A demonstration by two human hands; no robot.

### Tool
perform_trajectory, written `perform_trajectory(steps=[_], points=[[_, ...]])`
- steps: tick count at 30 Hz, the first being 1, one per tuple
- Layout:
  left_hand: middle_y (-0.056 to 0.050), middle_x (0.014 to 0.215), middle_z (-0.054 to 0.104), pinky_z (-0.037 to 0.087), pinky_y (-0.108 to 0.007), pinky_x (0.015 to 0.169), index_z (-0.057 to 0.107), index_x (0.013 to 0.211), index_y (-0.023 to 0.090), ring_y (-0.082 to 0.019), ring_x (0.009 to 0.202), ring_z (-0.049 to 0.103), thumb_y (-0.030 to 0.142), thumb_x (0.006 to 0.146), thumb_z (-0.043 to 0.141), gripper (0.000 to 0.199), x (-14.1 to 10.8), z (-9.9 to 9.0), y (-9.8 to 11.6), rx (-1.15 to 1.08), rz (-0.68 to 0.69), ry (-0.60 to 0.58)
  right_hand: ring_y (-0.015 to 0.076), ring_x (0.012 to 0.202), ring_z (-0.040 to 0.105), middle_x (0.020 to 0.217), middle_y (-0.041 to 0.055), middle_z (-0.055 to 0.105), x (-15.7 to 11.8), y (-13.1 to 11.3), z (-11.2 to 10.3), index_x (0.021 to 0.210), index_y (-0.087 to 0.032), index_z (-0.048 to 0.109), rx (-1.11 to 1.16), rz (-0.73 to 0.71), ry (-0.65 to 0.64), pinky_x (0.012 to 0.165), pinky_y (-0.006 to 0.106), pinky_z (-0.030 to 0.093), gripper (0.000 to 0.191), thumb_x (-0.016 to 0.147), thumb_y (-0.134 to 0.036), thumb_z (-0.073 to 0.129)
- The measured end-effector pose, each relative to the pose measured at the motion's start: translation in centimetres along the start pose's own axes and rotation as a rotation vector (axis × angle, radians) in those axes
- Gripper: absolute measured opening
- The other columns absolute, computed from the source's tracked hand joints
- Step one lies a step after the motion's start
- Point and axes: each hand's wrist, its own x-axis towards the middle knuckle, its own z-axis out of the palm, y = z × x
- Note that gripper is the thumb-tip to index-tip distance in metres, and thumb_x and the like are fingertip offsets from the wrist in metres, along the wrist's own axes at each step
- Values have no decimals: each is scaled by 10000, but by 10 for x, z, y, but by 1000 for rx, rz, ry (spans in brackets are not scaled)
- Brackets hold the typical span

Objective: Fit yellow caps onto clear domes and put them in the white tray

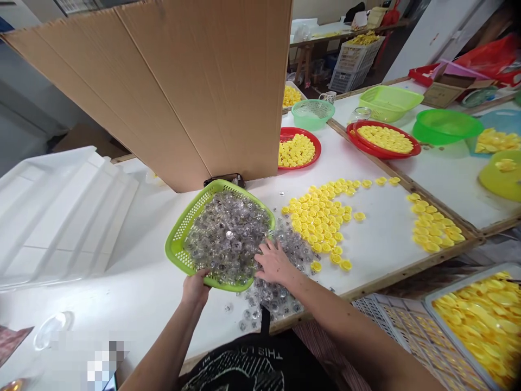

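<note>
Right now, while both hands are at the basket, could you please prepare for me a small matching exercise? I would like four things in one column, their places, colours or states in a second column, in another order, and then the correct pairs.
Column one
1. basket
2. cardboard
3. left hand
4. right hand

Column two
A. gripping the near rim of the basket
B. yellow-green, with a heap of clear pieces inside
C. opened out, at the right side of the basket
D. brown, standing behind the basket

Right pairs: 1-B, 2-D, 3-A, 4-C
</note>
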Motion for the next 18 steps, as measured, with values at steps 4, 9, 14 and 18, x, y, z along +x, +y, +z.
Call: perform_trajectory(steps=[4, 9, 14, 18], points=[[-20, 700, 598, 549, -388, 655, 531, 793, 141, -172, 626, 592, -51, 594, 558, 277, 8, -11, 5, -22, -33, 64, 412, 1330, 247, 1291, 156, 480, -18, 8, 10, 1058, -195, 636, 15, 20, -45, 1039, 667, 153, 407, 770, -483, 644], [-6, 674, 576, 544, -345, 635, 496, 786, 157, -148, 589, 575, -59, 613, 526, 279, 16, -29, 9, -50, -97, 109, 418, 1358, 210, 1390, 122, 425, -29, 18, 21, 1086, -231, 633, 41, 66, -121, 1050, 644, 165, 440, 747, -511, 653], [-33, 709, 623, 551, -328, 645, 536, 880, 146, -163, 617, 612, -48, 633, 504, 315, 10, -51, -1, -172, -144, 125, 444, 1330, 265, 1478, 133, 336, -33, 21, 22, 1209, -243, 597, -3, 69, -138, 1027, 645, 189, 522, 739, -464, 652], [-50, 710, 631, 544, -325, 607, 557, 926, 111, -170, 619, 615, 12, 704, 543, 243, 6, -78, -15, -334, -170, 162, 396, 1296, 363, 1398, 125, 465, -25, 41, 45, 1159, -256, 646, -111, 47, -29, 995, 582, 300, 385, 808, -372, 537]])
